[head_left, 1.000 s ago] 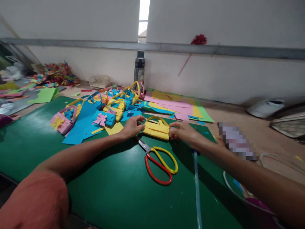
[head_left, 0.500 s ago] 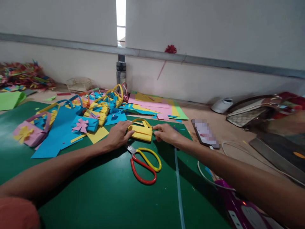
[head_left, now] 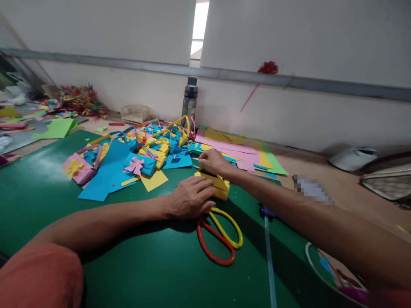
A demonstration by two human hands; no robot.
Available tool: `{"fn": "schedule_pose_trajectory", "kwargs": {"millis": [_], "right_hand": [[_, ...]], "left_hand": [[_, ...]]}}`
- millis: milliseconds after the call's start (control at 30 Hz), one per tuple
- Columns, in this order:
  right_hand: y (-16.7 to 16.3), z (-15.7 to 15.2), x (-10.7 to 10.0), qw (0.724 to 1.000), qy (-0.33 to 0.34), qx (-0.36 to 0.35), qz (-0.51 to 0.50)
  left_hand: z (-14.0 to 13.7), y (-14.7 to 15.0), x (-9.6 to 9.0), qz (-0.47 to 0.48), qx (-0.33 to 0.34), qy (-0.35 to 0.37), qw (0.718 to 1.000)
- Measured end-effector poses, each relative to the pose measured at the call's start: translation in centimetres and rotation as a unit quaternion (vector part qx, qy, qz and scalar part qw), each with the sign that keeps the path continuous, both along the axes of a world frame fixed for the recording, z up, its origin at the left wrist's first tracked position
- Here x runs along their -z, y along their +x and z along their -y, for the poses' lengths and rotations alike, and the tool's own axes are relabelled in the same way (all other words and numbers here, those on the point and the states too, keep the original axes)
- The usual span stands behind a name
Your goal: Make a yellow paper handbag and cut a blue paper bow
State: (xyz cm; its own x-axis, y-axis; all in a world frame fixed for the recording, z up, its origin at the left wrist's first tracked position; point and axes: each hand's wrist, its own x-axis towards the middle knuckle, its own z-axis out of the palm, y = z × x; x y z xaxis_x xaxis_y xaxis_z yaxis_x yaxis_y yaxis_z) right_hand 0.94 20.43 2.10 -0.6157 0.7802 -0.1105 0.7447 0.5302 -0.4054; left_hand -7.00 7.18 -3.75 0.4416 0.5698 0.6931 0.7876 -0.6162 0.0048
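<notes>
A small yellow paper handbag [head_left: 221,187] rests on the green tabletop in front of me. My left hand [head_left: 191,197] curls around its left side and holds it, hiding much of that end. Just above the bag's back edge, my right hand [head_left: 213,161] is closed in a pinch; what its fingertips hold, if anything, I cannot make out. The bag's handle is mostly covered by my hands. Scissors with one red and one yellow handle [head_left: 221,252] lie right below my left hand, their blades hidden beneath it.
Finished paper bags with flowers, such as a pink bag [head_left: 86,173], cluster at left beside blue sheets [head_left: 105,171]. Coloured paper [head_left: 237,147] lies behind my right hand. A translucent stick [head_left: 269,261] with a blue end, a phone [head_left: 311,188] and a bottle [head_left: 190,100] stand or lie around.
My view has swung left. My right hand has moved from the bag's right side to above its back edge. My left hand has come further around the bag's front, and the bag has turned slightly.
</notes>
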Motion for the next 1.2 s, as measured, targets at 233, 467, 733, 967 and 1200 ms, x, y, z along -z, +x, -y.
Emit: {"fn": "schedule_pose_trajectory", "kwargs": {"millis": [233,467,733,967,1200], "right_hand": [[-4.1,-1.7,1.3,0.999,0.001,0.020,0.026],[-5.0,-2.6,2.4,0.998,0.006,0.041,-0.047],[-2.0,-3.5,1.1,0.975,0.031,0.072,-0.207],[-0.4,-3.7,0.4,0.950,0.011,0.132,-0.282],[-0.3,-4.4,-0.3,0.931,0.021,0.150,-0.332]], "left_hand": [[-0.7,-0.5,0.5,0.013,0.024,0.023,0.999],[-0.8,-0.7,0.4,0.029,0.012,-0.020,0.999],[-0.9,-0.9,0.4,0.037,0.015,-0.051,0.998],[-1.0,-1.3,0.4,0.046,0.001,-0.066,0.997],[-1.3,-1.4,0.5,0.055,0.000,-0.064,0.996]]}}
